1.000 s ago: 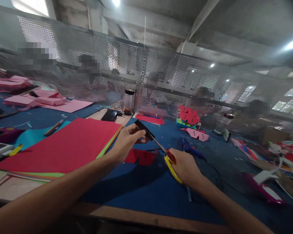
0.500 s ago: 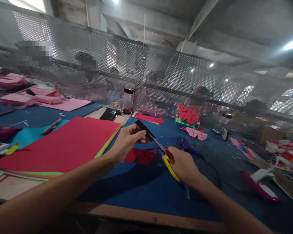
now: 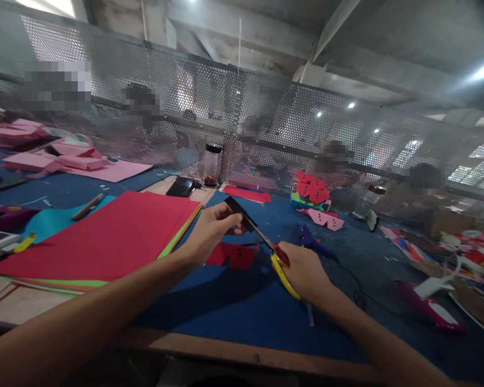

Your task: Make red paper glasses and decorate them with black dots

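Observation:
My left hand (image 3: 213,228) pinches a small strip of black paper (image 3: 239,210) above the blue work surface. In my right hand (image 3: 304,269) is a pair of scissors (image 3: 281,271) with yellow and red handles. Its blades point up and left and meet the lower edge of the black strip. Below my left hand lies a red paper cut-out (image 3: 236,256) with black dots, partly hidden by my fingers. A stack of coloured paper (image 3: 108,231), red on top, lies to the left of my left hand.
A blue glue gun (image 3: 317,242) with a cord lies right of the scissors. Further back are a lidded jar (image 3: 213,165), dotted red cut-outs (image 3: 312,185) and a pink cut-out (image 3: 326,219). A perforated metal screen (image 3: 274,123) stands behind, with people beyond it.
Both hands keep nearly the same place, with the scissors still at the black paper strip. The scissor handles look slightly lower and further right.

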`<state>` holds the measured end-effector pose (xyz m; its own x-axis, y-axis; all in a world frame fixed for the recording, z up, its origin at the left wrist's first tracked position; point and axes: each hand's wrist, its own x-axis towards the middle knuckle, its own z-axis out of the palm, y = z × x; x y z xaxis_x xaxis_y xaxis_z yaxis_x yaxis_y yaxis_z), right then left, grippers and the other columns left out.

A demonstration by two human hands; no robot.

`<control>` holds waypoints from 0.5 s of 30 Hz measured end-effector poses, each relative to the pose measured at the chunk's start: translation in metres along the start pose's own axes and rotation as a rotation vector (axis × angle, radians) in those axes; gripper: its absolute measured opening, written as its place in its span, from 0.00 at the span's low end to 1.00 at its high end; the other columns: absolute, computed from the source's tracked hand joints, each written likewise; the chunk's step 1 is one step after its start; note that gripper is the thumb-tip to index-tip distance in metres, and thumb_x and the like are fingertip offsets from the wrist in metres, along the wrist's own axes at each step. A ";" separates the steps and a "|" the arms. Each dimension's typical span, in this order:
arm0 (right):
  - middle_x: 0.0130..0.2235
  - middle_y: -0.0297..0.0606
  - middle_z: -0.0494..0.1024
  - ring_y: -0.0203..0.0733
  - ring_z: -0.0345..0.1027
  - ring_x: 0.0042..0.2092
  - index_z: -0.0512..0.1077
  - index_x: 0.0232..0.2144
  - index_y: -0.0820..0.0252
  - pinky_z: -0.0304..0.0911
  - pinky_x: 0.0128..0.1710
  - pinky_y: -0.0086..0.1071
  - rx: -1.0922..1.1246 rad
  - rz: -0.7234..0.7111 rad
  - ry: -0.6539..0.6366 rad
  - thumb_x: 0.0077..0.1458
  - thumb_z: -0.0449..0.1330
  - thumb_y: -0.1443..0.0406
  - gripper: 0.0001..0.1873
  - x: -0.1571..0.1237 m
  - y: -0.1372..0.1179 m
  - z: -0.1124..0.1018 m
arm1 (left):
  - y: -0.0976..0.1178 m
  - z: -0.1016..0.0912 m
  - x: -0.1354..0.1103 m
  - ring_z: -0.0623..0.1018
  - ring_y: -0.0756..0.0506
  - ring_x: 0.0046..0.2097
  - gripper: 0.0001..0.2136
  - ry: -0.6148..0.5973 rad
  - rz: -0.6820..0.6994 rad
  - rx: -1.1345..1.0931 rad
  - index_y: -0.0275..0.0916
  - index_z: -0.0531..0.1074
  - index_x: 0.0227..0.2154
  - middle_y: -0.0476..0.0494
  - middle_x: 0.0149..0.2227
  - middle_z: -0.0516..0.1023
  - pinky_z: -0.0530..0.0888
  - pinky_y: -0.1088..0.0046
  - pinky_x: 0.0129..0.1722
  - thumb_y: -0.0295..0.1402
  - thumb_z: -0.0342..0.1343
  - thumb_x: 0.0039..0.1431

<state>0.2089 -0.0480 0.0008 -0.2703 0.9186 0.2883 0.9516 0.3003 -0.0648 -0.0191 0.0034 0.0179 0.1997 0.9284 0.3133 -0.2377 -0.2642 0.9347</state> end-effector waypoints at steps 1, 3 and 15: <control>0.29 0.34 0.76 0.37 0.67 0.30 0.66 0.28 0.58 0.43 0.29 0.30 -0.005 0.004 -0.003 0.60 0.55 0.60 0.10 0.000 0.000 0.000 | 0.000 0.000 0.000 0.75 0.51 0.31 0.05 0.002 -0.003 0.002 0.36 0.74 0.31 0.47 0.30 0.77 0.74 0.75 0.34 0.32 0.60 0.56; 0.30 0.34 0.76 0.37 0.67 0.30 0.66 0.28 0.58 0.43 0.29 0.30 -0.012 0.008 -0.001 0.60 0.55 0.60 0.10 0.000 0.001 0.001 | 0.001 0.001 0.000 0.75 0.51 0.31 0.04 0.004 -0.007 0.004 0.36 0.74 0.30 0.47 0.30 0.77 0.74 0.74 0.34 0.32 0.60 0.55; 0.29 0.35 0.76 0.37 0.68 0.30 0.65 0.27 0.58 0.43 0.29 0.30 0.002 0.010 0.018 0.60 0.56 0.60 0.11 0.002 0.002 0.007 | 0.003 0.000 0.001 0.77 0.48 0.34 0.05 0.052 0.015 -0.028 0.36 0.72 0.31 0.45 0.31 0.77 0.75 0.71 0.35 0.33 0.60 0.54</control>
<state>0.2093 -0.0434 -0.0058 -0.2580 0.9169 0.3045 0.9540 0.2915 -0.0697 -0.0195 0.0031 0.0214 0.1459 0.9369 0.3176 -0.2666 -0.2720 0.9246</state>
